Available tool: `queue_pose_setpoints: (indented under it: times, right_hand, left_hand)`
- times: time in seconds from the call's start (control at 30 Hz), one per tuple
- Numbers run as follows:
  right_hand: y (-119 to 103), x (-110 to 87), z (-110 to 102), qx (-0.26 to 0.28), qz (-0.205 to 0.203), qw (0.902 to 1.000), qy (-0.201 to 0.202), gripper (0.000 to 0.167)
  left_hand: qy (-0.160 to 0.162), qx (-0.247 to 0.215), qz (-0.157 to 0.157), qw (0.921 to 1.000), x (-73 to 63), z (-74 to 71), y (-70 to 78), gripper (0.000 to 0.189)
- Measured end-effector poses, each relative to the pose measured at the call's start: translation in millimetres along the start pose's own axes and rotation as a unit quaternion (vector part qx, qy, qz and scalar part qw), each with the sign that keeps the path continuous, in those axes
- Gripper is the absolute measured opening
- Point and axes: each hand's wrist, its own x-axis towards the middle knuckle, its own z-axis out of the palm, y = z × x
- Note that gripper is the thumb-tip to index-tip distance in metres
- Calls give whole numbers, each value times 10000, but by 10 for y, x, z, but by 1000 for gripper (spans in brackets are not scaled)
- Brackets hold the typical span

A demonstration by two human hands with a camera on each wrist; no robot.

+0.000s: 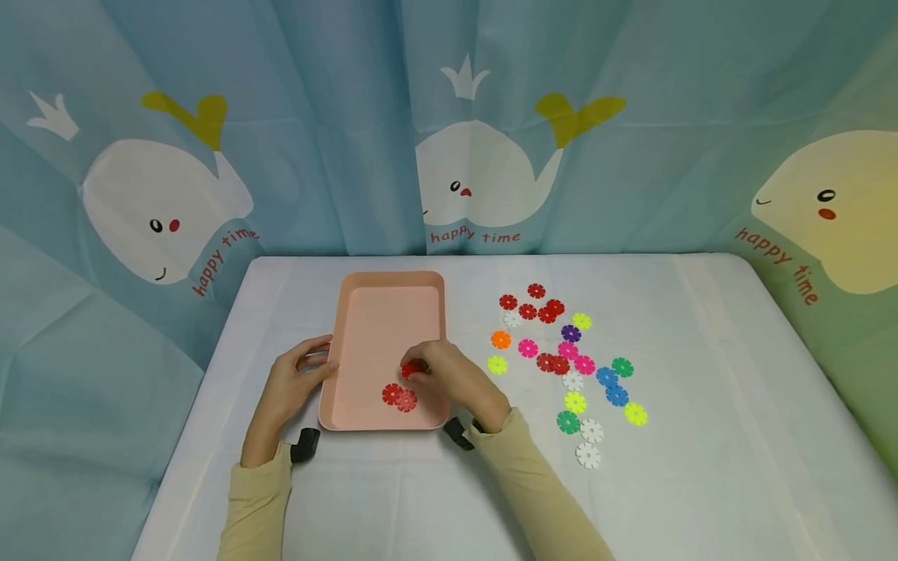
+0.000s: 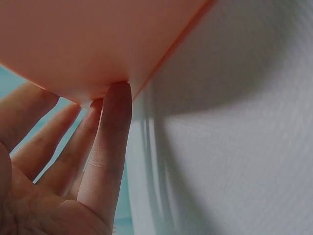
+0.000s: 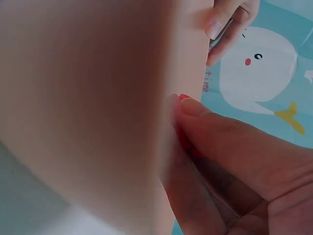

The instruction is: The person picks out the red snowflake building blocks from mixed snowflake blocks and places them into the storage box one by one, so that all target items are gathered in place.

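Note:
A pink tray (image 1: 389, 335) lies on the white table. My left hand (image 1: 295, 382) holds its left side; in the left wrist view the thumb reaches over the rim (image 2: 183, 36) while the other fingers (image 2: 105, 152) rest against the outer wall from below. Inside the tray's lower right part, my right hand (image 1: 452, 378) pinches a red snowflake disc (image 1: 410, 370) between thumb and fingers, and the disc's edge (image 3: 184, 137) shows there in the right wrist view. Just below it, a red disc (image 1: 392, 394) and a lighter red disc (image 1: 407, 401) overlap on the tray floor.
Right of the tray many loose discs are scattered: red (image 1: 528, 312), orange (image 1: 501, 340), yellow (image 1: 496, 365), purple (image 1: 571, 333), blue (image 1: 617, 396), green (image 1: 568, 422) and white (image 1: 588, 455). A blue curtain (image 1: 379, 156) with whales hangs behind the table.

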Motion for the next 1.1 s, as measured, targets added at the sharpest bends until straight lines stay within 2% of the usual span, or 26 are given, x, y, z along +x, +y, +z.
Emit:
queue_pose_setpoints:
  times: [0.47,0.83,1.1]
  right_hand:
    - [52,56,110,-148,-140,9997,-93,10]
    - [48,71,121,-154,5,9998,-88,13]
    - [45,69,121,-82,53,9999,-90,13]
  left_hand:
    - [36,-17,35,10000,-4,7,1,52]
    - [27,-27,-84,10000,-4,2,49,52]
    - [11,18,-48,10000,-7,0,46,53]
